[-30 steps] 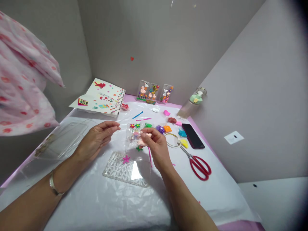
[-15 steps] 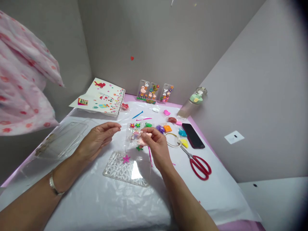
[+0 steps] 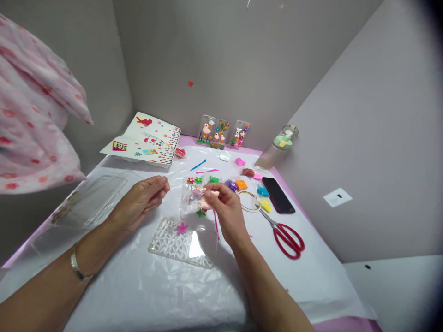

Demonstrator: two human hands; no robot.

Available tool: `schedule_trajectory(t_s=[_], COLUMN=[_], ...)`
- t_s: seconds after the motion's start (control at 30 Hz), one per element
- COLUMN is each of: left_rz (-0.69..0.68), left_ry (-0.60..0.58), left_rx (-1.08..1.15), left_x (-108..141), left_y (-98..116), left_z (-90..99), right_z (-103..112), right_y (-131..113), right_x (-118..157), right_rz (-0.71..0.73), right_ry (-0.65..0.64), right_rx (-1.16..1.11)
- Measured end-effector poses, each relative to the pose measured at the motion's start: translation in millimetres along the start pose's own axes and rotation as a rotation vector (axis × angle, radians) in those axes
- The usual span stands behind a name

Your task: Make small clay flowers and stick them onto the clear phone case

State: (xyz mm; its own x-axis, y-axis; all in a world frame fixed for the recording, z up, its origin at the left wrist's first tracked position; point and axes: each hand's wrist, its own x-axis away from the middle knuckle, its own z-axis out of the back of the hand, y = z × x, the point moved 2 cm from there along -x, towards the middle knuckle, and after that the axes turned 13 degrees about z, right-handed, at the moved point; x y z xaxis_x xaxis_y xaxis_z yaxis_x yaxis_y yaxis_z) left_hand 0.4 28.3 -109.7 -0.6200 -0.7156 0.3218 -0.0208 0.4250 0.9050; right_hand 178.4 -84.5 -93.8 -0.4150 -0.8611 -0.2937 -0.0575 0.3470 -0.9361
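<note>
My right hand [image 3: 224, 203] pinches a pale pink lump of clay [image 3: 209, 201] in clear wrapping, above a clear sheet with small flowers [image 3: 190, 180]. To its left my left hand [image 3: 143, 200] hovers with fingers curled and thumb pressed to the fingertips; whatever they hold, if anything, is too small to make out. Below both hands lies a clear patterned case [image 3: 166, 244] with a pink star-shaped flower [image 3: 182, 228] on it. A green flower [image 3: 200, 213] and a thin pink stick [image 3: 216, 224] are beside my right hand.
Red-handled scissors [image 3: 288, 240], a black phone [image 3: 278, 195] and a white ring [image 3: 249, 201] lie on the right. Wrapped clay lumps [image 3: 241, 185] sit behind. Farther back stand a bottle [image 3: 273, 152], decorated cases [image 3: 207, 130] and a drawn-on sheet [image 3: 147, 140]. Clear plastic packaging [image 3: 90, 198] is at left.
The fingers of my left hand have curled in more, and the hand has shifted slightly left. My right hand keeps its hold on the pink clay, nearly unmoved.
</note>
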Motion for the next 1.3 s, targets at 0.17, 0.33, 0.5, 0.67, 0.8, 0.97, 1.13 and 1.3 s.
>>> schedule_trajectory(t_s=[0.17, 0.33, 0.5, 0.67, 0.8, 0.97, 1.13, 1.3], left_rz=[0.021, -0.011, -0.037, -0.043, -0.043, -0.044, -0.042, -0.043], left_ry=[-0.03, -0.015, -0.001, 0.023, 0.021, 0.04, 0.015, -0.081], left_rx=[-0.003, -0.033, -0.091, -0.175, -0.241, -0.355, -0.428, -0.545], left_x=[1.1, 1.2, 2.5, 3.0, 1.6, 0.7, 0.2, 0.3], left_y=[0.1, 2.0, 3.0, 1.9, 0.1, -0.5, 0.7, 3.4], left_z=[-2.1, -5.1, -6.8, -7.5, -7.0, -8.2, -6.4, -2.6], right_z=[-1.3, 2.3, 35.4, 85.8, 121.9, 143.8, 103.4, 30.1], right_y=[-0.1, -7.7, -30.7, -49.5, -50.3, -49.1, -54.6, -47.8], right_x=[1.1, -0.2, 5.1, 32.6, 52.2, 52.2, 34.9, 19.9], right_rz=[-0.007, 0.029, 0.096, 0.048, -0.063, 0.075, 0.289, 0.371], right_ry=[0.008, 0.027, 0.075, 0.089, 0.008, -0.07, -0.156, -0.492], right_rx=[0.011, 0.033, 0.091, 0.366, 0.613, 1.15, 1.222, 1.023])
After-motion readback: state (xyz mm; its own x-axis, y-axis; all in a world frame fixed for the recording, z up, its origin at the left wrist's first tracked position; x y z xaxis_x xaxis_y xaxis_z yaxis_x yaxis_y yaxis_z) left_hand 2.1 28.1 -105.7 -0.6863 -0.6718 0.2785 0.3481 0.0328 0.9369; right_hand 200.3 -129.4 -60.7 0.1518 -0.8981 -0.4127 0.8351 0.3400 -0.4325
